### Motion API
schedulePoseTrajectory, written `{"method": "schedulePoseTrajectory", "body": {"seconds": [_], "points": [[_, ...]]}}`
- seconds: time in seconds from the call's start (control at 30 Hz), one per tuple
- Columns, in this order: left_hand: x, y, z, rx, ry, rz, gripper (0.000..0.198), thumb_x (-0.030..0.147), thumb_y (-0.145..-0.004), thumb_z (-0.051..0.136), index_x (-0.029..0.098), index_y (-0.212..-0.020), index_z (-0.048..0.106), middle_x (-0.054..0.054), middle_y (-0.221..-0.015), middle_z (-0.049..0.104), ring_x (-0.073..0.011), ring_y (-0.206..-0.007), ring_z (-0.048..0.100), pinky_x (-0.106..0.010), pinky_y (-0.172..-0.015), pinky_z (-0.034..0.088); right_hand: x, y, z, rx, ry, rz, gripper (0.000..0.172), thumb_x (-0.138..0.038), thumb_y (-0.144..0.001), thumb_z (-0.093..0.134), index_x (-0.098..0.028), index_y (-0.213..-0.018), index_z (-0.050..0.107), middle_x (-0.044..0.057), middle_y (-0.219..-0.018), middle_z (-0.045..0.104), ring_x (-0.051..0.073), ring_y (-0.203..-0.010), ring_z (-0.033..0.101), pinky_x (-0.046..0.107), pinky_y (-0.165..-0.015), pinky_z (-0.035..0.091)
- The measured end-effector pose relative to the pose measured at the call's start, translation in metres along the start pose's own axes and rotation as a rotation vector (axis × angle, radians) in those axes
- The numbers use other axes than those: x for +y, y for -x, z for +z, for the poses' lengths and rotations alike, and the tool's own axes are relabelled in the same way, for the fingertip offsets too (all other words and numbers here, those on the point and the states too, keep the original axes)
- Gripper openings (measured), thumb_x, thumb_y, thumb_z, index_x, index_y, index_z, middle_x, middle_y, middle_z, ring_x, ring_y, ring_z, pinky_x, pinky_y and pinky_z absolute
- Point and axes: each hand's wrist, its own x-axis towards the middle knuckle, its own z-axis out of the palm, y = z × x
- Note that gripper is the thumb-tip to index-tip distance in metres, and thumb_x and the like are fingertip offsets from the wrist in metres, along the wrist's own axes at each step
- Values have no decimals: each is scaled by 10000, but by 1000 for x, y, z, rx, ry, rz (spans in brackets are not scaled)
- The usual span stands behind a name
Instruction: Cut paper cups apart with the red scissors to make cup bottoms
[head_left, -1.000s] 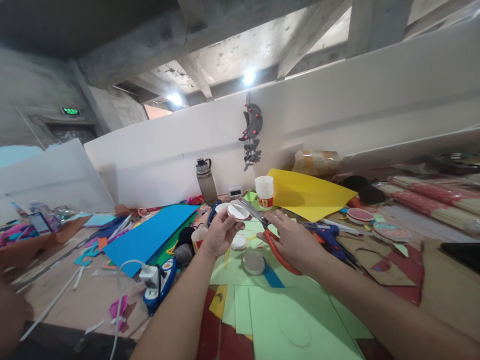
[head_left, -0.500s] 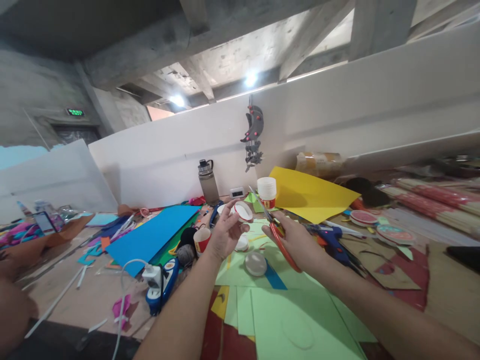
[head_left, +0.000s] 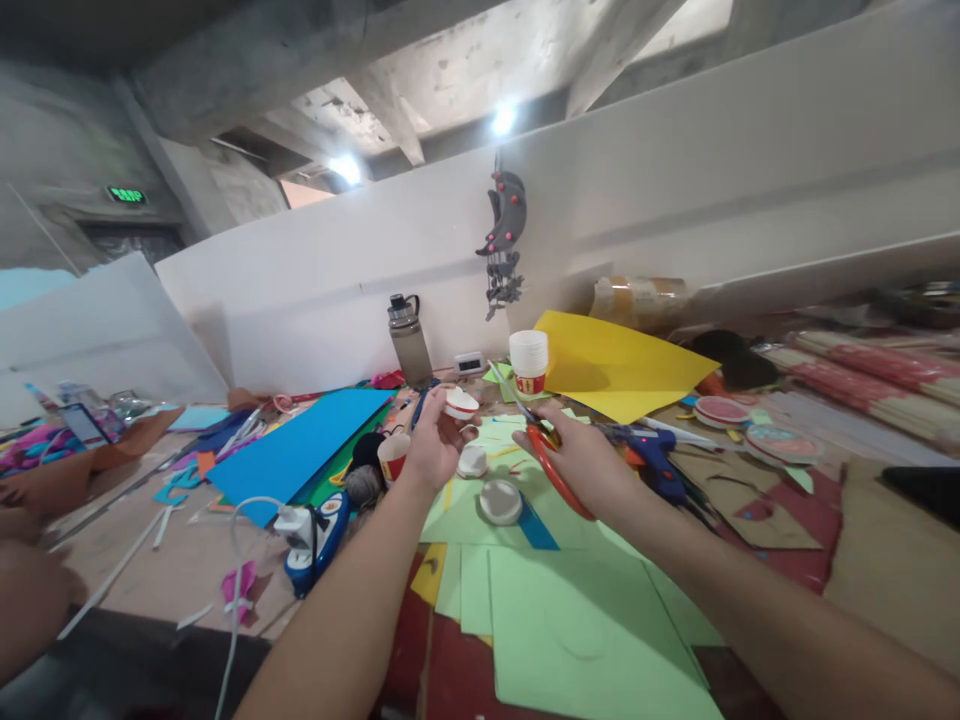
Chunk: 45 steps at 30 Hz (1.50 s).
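Observation:
Between the fingers of my left hand (head_left: 439, 437) is the cut-off bottom of a paper cup (head_left: 460, 404), white with a red edge. My right hand (head_left: 574, 452) grips scissors (head_left: 553, 470) with orange-red handles, the blades pointing up and away, apart from the cup piece. Below the hands, a white cup piece (head_left: 472, 461) and a round whitish disc (head_left: 501, 502) lie on pale green paper (head_left: 592, 620). A blue paper strip (head_left: 538, 525) sticks out beside the disc. Left of my left hand stands a red and white paper cup (head_left: 393, 457).
A stack of paper cups (head_left: 529, 360) stands behind the scissors, near yellow paper (head_left: 622, 368). A blue glue gun (head_left: 660, 460) lies to the right. At left are a blue sheet (head_left: 300, 445), a power strip (head_left: 322, 540) and a bottle (head_left: 410, 345).
The cup piece in my left hand has tilted, so its opening faces me less. My right hand still holds the scissors. The whole view has shifted slightly.

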Motion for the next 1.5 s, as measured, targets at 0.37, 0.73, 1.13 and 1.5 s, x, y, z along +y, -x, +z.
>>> {"method": "schedulePoseTrajectory", "body": {"seconds": [0.37, 0.73, 1.13, 1.5], "points": [[3, -6, -6, 69, 57, -5, 346, 448, -794, 609, 176, -1008, 616, -81, -903, 683, -112, -591, 574, -203, -470, 390, 1, 4, -14, -284, 647, 37, 301, -246, -835, 512, -106, -1080, 615, 200, -1039, 601, 336, -965, 583, 396, -745, 426], [3, -1, -2, 15, 0, 56, 377, 295, -735, 709, 178, -1076, 600, -80, -991, 675, -130, -757, 635, -208, -602, 457, -10, 24, 29, -338, -36, -303, 223, -297, -756, 656, -167, -937, 666, 98, -917, 611, 233, -884, 545, 334, -781, 418], [-23, 3, 7, -44, 19, -200, 316, 431, -757, 661, 143, -873, 605, -30, -677, 638, -102, -523, 563, -204, -486, 419, 1, -8, 8, -167, -1371, 444, 206, -398, -832, 549, -197, -854, 591, 32, -704, 632, 125, -572, 547, 229, -509, 445], [-26, 10, 14, -137, -158, -103, 613, 145, -595, 801, 222, -1154, 559, -29, -1005, 646, -113, -813, 601, -205, -657, 450, 7, -16, 9, 16, -1083, 199, 404, -315, -626, 740, -191, -990, 616, 39, -980, 652, 135, -758, 586, 256, -648, 458]]}}
